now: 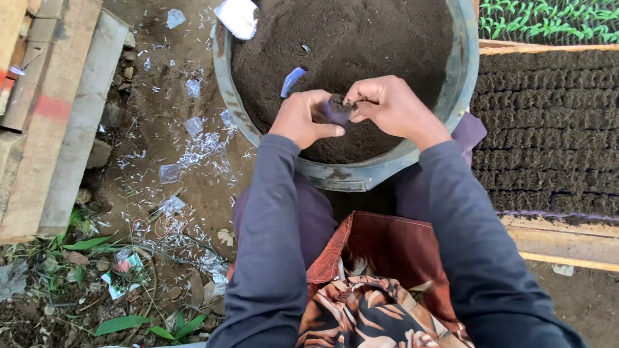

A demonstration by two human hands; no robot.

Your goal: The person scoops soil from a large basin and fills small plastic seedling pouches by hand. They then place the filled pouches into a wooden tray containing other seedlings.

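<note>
Both hands pinched one small soil-filled plastic pouch over the tub.

I saw my left hand (301,117) and right hand (390,108) clenched on the small dark soil-filled plastic pouch (339,109), which sat between them, its long axis seemingly upright, above the round grey tub of dark soil (458,75). Neither hand was nearer. A tray of packed dark soil blocks (574,130) lay to my right.
</note>
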